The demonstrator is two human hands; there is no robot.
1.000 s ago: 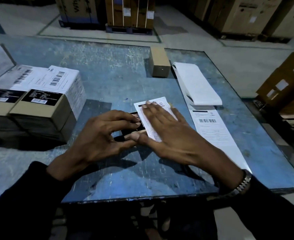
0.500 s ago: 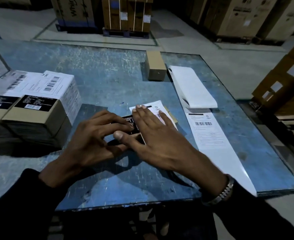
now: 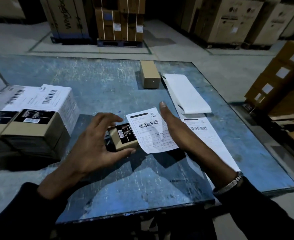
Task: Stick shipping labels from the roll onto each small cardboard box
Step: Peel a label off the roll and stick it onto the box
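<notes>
A small cardboard box (image 3: 123, 137) with a black printed panel lies in the middle of the blue table (image 3: 97, 87). A white shipping label (image 3: 151, 131) covers its right part and hangs past the box edge. My left hand (image 3: 94, 144) grips the box, thumb at its near edge, fingers curled over its far side. My right hand (image 3: 172, 125) is held edge-on with straight fingers along the label's right side. The label strip (image 3: 210, 135) runs from the folded roll (image 3: 186, 94) towards the table's near right corner. Another plain small box (image 3: 149, 76) stands at the back.
A stack of labelled boxes (image 3: 37, 118) fills the table's left side. Large cartons on pallets (image 3: 120, 19) stand on the floor behind. More cartons (image 3: 281, 78) are stacked to the right of the table. The table's near edge is just below my wrists.
My right hand has lifted off the label and turned edge-on to its right. The label's barcode now shows. My left hand has spread its grip around the box.
</notes>
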